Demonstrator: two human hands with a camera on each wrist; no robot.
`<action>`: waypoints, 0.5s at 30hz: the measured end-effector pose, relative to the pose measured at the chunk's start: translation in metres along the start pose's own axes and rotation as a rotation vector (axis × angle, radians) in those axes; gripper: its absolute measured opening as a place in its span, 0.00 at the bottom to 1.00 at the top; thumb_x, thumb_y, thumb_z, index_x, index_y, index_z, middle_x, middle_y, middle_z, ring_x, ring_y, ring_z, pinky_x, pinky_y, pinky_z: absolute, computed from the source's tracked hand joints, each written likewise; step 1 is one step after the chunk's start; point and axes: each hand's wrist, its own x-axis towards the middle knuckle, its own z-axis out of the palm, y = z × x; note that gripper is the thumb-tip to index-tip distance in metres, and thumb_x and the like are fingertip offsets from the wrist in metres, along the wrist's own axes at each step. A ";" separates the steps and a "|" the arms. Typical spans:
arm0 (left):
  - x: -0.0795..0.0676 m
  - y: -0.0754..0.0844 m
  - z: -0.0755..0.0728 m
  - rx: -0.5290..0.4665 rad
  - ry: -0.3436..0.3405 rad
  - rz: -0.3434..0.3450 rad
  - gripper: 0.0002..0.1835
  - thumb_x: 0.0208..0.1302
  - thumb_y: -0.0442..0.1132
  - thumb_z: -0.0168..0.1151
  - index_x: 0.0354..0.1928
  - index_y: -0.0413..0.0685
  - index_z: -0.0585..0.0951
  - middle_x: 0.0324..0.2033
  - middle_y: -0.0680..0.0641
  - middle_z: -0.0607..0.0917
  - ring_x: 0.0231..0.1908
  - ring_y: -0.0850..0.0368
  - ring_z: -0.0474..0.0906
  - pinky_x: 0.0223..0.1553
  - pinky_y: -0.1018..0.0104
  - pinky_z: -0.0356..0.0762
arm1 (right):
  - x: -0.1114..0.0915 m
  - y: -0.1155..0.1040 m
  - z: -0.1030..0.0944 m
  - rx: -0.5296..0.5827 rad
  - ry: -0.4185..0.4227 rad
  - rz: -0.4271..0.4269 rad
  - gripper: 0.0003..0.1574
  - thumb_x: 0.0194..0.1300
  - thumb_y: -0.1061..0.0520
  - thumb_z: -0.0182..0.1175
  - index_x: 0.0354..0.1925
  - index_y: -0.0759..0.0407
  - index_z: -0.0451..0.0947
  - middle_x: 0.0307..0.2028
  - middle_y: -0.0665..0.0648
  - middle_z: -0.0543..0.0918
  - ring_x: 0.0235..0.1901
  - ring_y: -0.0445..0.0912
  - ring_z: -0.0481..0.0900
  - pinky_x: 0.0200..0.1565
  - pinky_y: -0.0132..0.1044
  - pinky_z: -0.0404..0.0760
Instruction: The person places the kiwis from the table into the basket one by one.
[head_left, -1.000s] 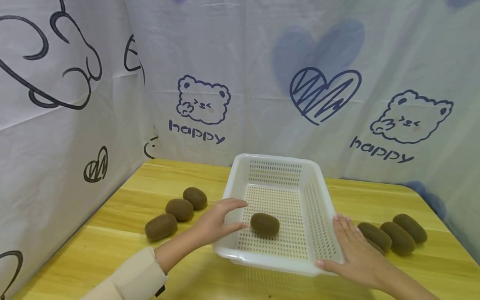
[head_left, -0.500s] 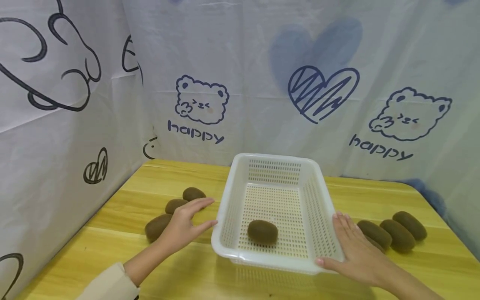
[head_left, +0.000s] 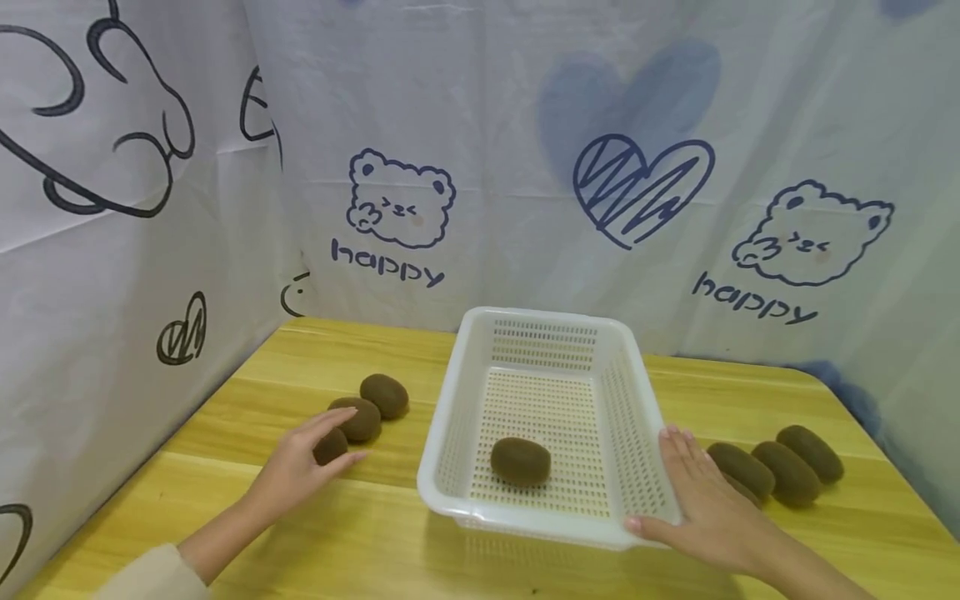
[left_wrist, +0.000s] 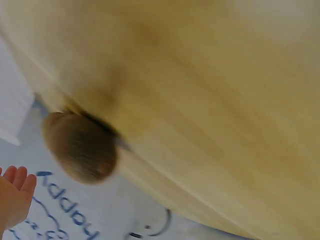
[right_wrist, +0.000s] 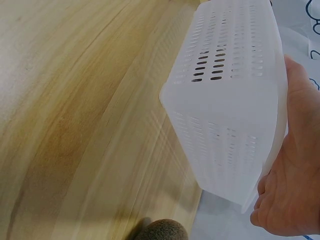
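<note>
A perforated white plastic basket (head_left: 540, 523) stands upright, the right hand (head_left: 708, 515) resting on its near right corner. Inside, one fuzzy brown kiwifruit (head_left: 521, 462) lies sideways by the near edge. Three kiwifruits (head_left: 384, 397) slant toward the left edge of the table (head_left: 360, 542), the nearest partly behind the left hand (head_left: 291, 473); four kiwifruits (head_left: 786, 473) cluster toward its right edge, one mostly hidden.

A plain, cream-coloured cloth sleeve (head_left: 153, 577) ends above the bare left hand (head_left: 294, 468); the right hand (head_left: 703, 502) is bare too.
</note>
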 end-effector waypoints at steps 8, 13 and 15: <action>-0.012 -0.023 -0.013 0.026 0.012 -0.086 0.28 0.44 0.37 0.74 0.50 0.34 0.79 0.47 0.35 0.82 0.47 0.38 0.79 0.46 0.47 0.77 | 0.001 0.000 -0.002 0.028 -0.029 0.026 0.70 0.51 0.33 0.61 0.69 0.76 0.39 0.69 0.76 0.42 0.68 0.70 0.44 0.67 0.62 0.44; -0.016 -0.033 -0.015 0.031 -0.007 -0.154 0.28 0.45 0.40 0.74 0.49 0.33 0.79 0.47 0.33 0.82 0.48 0.36 0.78 0.48 0.44 0.75 | 0.002 0.000 -0.001 0.036 -0.033 0.026 0.70 0.51 0.33 0.61 0.69 0.76 0.39 0.69 0.76 0.42 0.68 0.70 0.44 0.67 0.62 0.44; -0.017 -0.036 -0.017 0.021 -0.035 -0.193 0.29 0.47 0.42 0.73 0.51 0.34 0.78 0.48 0.33 0.81 0.49 0.35 0.77 0.48 0.43 0.75 | 0.001 0.000 0.000 0.034 -0.028 0.020 0.69 0.52 0.33 0.61 0.69 0.76 0.40 0.69 0.76 0.42 0.68 0.70 0.44 0.70 0.56 0.37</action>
